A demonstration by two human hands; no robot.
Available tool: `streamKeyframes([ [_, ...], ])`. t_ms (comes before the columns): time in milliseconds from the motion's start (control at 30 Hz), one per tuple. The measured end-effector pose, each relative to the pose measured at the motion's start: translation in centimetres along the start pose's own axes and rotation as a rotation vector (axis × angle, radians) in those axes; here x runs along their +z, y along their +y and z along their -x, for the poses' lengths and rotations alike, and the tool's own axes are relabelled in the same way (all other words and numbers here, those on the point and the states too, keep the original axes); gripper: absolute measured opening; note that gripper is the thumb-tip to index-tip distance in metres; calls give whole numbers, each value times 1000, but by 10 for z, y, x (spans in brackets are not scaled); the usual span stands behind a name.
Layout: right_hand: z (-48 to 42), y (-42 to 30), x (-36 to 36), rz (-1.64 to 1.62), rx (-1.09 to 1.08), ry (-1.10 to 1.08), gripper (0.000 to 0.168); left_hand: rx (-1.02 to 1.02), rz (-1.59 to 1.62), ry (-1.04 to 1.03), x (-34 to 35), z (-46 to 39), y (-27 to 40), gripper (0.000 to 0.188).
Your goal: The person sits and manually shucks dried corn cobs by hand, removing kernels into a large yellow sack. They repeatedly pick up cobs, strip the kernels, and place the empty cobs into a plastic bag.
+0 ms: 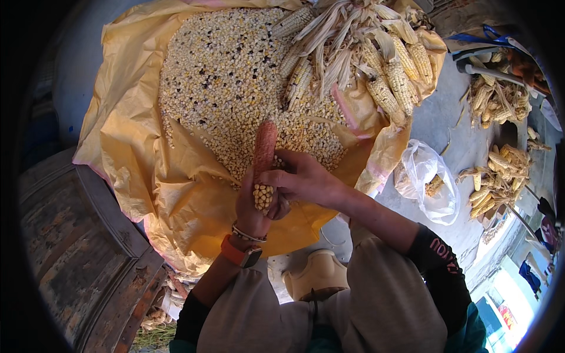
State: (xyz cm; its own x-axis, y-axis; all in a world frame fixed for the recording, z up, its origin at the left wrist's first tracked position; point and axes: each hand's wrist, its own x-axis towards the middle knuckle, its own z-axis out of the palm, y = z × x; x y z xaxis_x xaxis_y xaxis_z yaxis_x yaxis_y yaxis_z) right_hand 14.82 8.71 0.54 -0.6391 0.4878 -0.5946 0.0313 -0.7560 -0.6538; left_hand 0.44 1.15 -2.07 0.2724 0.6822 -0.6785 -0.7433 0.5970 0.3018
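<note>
My left hand [252,207] grips a reddish corn cob [265,143], its bare far end pointing away from me. Pale yellow kernels [263,197] still cover the end nearest me. Across the cob lies my right hand [304,178], its thumb and fingers pressed on it near the edge of the kernels. Below both hands spreads a yellow woven plastic sheet [194,207]. On it, just beyond the cob, is a wide heap of loose maize kernels [225,75], mostly cream with some dark ones.
Husked corn ears [388,88] with dry husks [335,48] lie at the sheet's far right. A clear plastic bag [435,181] and piles of corn ears [503,176] rest on the floor to the right. A worn wooden panel [84,260] stands at left.
</note>
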Motion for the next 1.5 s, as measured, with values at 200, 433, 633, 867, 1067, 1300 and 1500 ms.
streamKeyframes([
  [200,-8,14,-3,2,-66,154,50,-22,-172,-1,7,-1,-2,53],
  [433,-9,16,-17,-13,-49,341,41,37,-430,-85,19,13,-6,41],
  [633,-12,21,-12,190,-156,442,36,-18,-623,-15,32,18,0,40],
  [867,-16,29,-12,241,-119,547,36,15,-702,149,33,13,-1,52],
  [1067,-22,37,-13,143,-102,567,37,-53,-662,141,19,7,0,54],
  [1300,-21,29,-11,176,-100,597,37,-39,-485,84,35,13,-1,49],
  [1500,-25,29,-9,201,-118,610,39,-67,-616,114,31,10,4,51],
])
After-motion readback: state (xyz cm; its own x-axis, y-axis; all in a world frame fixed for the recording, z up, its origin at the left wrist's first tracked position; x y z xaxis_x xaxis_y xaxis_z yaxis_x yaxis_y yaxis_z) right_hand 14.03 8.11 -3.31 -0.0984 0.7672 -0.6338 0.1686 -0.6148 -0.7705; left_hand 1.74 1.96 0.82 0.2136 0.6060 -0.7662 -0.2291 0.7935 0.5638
